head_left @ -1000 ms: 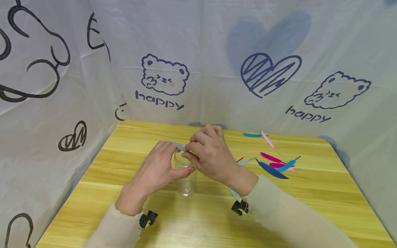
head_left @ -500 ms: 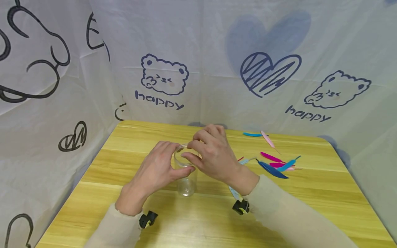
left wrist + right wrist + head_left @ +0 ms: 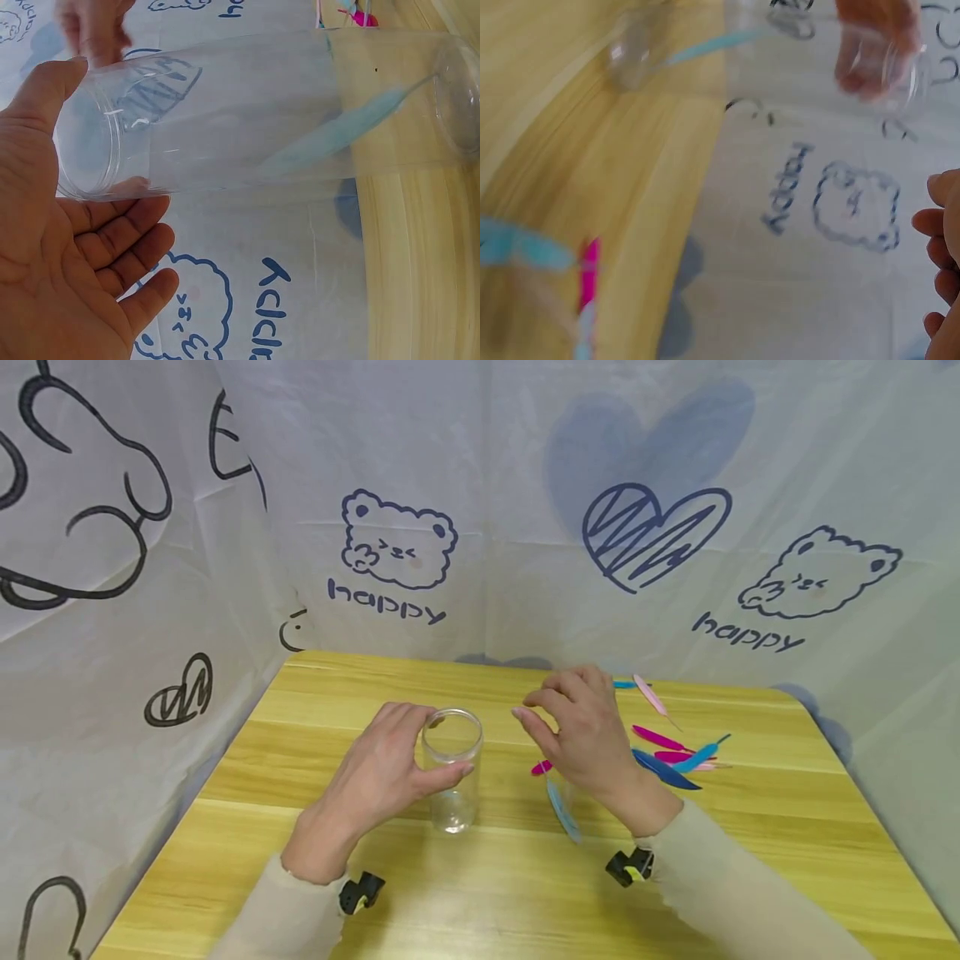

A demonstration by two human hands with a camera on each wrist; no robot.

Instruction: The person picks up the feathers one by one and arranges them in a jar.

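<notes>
A tall clear plastic jar (image 3: 467,789) stands upright on the table. My left hand (image 3: 375,764) holds it near the rim, thumb on one side and fingers on the other. Inside the jar a light blue feather (image 3: 337,131) leans at a slant, its quill end down by the base; the right wrist view shows this feather (image 3: 712,46) too. My right hand (image 3: 588,739) hovers right of the jar, fingers loosely bent and nothing between them. Below it on the table lie a pale blue feather (image 3: 562,812) and a magenta feather (image 3: 541,767), partly covered by the hand.
Farther right on the wooden table (image 3: 787,827) lie several feathers: a dark blue feather (image 3: 667,770), a bright blue feather (image 3: 702,757), a magenta feather (image 3: 658,738) and a pink feather (image 3: 651,696). A white cloth wall (image 3: 517,602) with drawings closes off the back and sides.
The right hand held the pale blue feather at the jar's mouth, then let it go into the jar. It has moved away to the right. The left hand has stayed on the jar.
</notes>
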